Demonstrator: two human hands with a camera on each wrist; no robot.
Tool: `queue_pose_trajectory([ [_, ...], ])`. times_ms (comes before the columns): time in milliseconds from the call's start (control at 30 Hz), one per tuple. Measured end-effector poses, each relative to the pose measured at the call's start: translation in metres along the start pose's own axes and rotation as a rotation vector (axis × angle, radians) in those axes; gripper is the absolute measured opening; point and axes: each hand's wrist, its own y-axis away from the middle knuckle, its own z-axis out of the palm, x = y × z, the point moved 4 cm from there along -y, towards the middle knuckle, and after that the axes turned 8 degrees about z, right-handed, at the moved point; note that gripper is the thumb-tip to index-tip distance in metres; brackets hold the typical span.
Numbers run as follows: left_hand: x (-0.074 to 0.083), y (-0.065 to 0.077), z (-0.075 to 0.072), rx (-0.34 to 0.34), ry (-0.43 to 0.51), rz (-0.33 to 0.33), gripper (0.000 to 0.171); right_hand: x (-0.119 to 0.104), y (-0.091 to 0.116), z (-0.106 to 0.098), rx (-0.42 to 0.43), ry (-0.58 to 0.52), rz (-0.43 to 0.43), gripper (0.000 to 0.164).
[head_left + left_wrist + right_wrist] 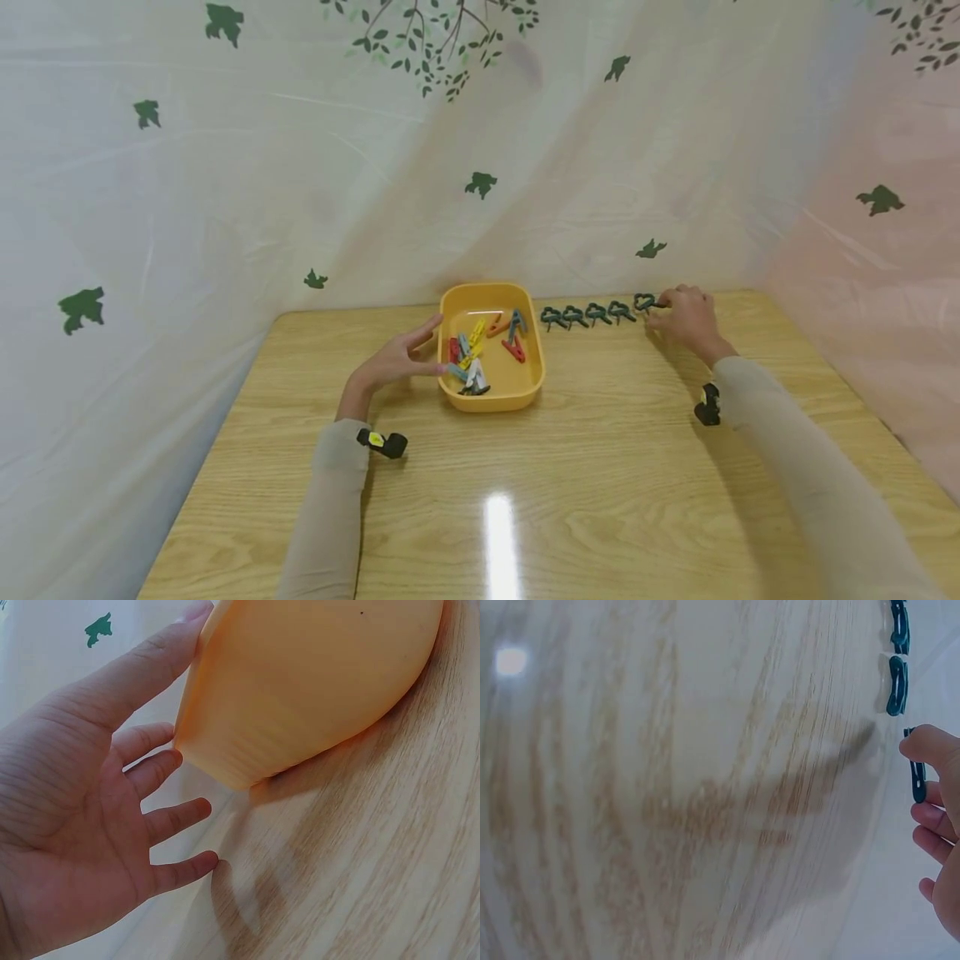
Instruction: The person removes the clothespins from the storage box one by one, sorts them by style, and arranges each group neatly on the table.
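Note:
My right hand (686, 321) pinches a dark green clip (645, 302) between thumb and fingers at the right end of a row. Several similar dark green clips (597, 314), each with a cloud-like outline, stand side by side along the table's back edge. My left hand (393, 362) is at the left side of a yellow plastic tray (491, 403), thumb and fingers spread and fairly straight. In the left wrist view its thumb touches the tray's rim. Inside the tray lie clothespins: yellow (477, 332), red (514, 349), orange (497, 325), blue-grey (517, 323) and white ones.
A wooden table (585, 475) carries everything. Directly behind it hangs a pale curtain (375, 192) printed with green birds and leafy branches. Dark wrist cameras (384, 442) sit on both sleeves.

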Motion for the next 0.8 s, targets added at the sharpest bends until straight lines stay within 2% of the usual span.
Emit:
queue_pose_trajectory([
  [367,-0.0015,-0.0012,-0.0005,-0.003,0.006,0.013,0.091,0.0016,-0.0007,0.0066,-0.046,0.003,0.026,0.040],
  [633,0.0009,-0.0006,-0.0007,-0.008,0.010,-0.005,0.090,-0.0040,0.0034,0.0053,-0.067,0.018,0.022,0.040],
  [800,-0.0059,-0.0035,-0.0011,-0.009,-0.003,-0.010,0.091,-0.0040,0.0046,0.0072,-0.090,0.026,0.025,0.042],
])
